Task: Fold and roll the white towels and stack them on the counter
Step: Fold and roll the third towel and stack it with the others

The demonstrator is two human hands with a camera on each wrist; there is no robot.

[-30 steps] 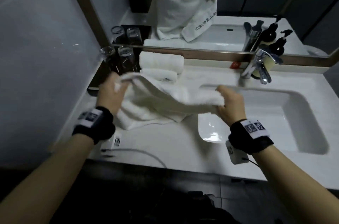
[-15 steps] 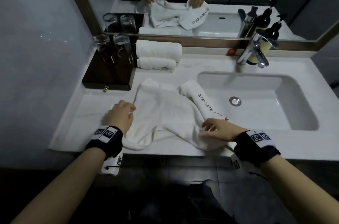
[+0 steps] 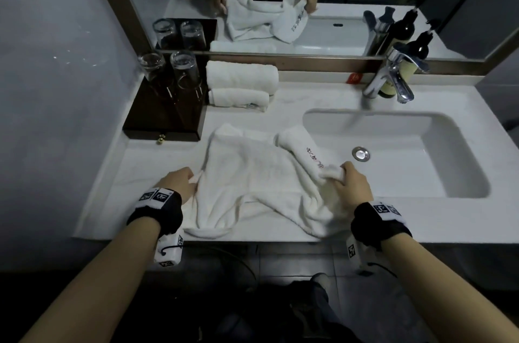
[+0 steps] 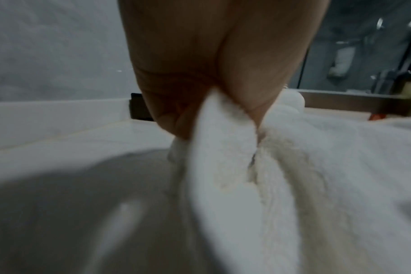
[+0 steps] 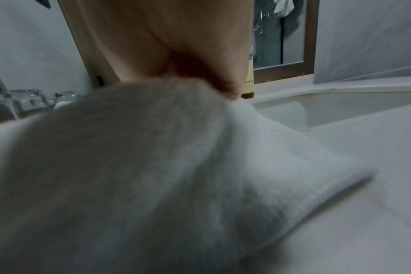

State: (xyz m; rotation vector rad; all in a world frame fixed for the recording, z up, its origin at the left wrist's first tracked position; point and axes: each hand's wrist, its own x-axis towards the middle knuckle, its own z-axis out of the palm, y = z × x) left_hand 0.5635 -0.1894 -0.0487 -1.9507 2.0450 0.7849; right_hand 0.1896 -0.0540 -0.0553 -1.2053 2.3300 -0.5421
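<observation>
A crumpled white towel [image 3: 252, 174] with dark lettering lies on the white counter [image 3: 157, 157] left of the sink. My left hand [image 3: 182, 182] pinches its left edge; the left wrist view shows cloth [image 4: 223, 144] held between thumb and fingers. At the towel's right side my right hand [image 3: 351, 182] grips a bunched fold, seen close in the right wrist view as pale towel [image 5: 176, 148] under the palm. Two rolled white towels [image 3: 241, 77] lie stacked against the mirror ledge at the back.
A dark wooden tray [image 3: 165, 118] with two upturned glasses [image 3: 182, 70] stands at the back left. The sink basin [image 3: 393, 151] takes up the right side, with a chrome tap [image 3: 393, 79] and dark pump bottles behind it. A mirror runs along the back wall.
The towel came down from the air onto the counter a second ago. Since half a second ago my right hand has moved up and closed on a fold; my left hand now pinches the left edge.
</observation>
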